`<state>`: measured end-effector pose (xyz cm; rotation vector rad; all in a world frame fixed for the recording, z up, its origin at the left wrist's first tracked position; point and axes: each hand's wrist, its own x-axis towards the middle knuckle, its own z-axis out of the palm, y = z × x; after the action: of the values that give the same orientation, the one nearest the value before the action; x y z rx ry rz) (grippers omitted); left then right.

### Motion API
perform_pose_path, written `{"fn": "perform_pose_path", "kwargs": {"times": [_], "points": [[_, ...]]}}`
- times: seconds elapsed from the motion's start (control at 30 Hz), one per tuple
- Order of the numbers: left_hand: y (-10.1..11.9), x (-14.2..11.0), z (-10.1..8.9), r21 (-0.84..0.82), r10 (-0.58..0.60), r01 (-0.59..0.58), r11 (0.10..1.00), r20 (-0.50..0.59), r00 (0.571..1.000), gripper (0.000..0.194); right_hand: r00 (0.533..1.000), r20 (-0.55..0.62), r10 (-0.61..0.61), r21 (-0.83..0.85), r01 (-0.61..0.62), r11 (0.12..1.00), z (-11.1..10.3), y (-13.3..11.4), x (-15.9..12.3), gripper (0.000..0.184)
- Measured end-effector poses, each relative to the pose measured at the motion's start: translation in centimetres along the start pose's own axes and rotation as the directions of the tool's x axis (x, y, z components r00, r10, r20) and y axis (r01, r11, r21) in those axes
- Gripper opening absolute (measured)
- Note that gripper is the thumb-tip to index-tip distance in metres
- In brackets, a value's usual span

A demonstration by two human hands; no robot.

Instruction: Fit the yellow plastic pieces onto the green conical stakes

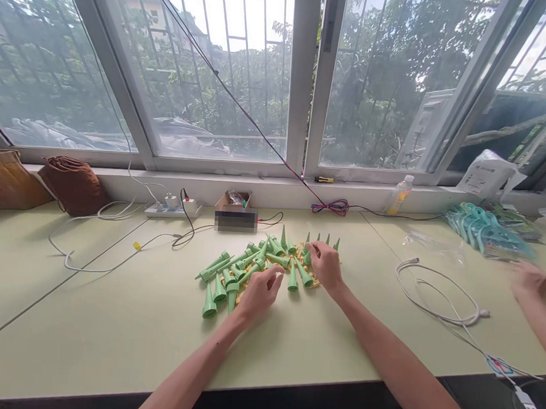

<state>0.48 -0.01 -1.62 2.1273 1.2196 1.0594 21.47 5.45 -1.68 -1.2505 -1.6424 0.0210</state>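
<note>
One left hand (257,295): loosely curled, thumb apart
Green cones (208,298): heaped by both hands, with yellow pieces (315,285)
Right hand (326,267): fingertips at upright cone (307,238), cannot tell if pinching
Bottle label (398,197): too small to read
White bag (490,174): print blurred

The scene is viewed from a single head-worn camera, set above the near edge of the desk (107,336) and faced forward and down; the work is seen close by, with the windows (224,96) framed beyond.
</note>
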Motion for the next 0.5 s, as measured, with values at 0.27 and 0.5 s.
{"fn": "perform_pose_path", "kwargs": {"times": [0.27,0.5], "points": [[0.16,0.08,-0.02,-0.007,0.005,-0.005,1.0,0.001,1.0,0.027,0.999,0.001,0.045,-0.006,-0.045,0.999,0.2,0.23,-0.08,0.048],[0.26,0.06,-0.02,0.006,0.005,-0.005,1.0,0.004,1.0,0.027,0.997,-0.036,0.071,-0.008,-0.071,0.997,-0.02,-0.07,-0.01,0.042]]}}
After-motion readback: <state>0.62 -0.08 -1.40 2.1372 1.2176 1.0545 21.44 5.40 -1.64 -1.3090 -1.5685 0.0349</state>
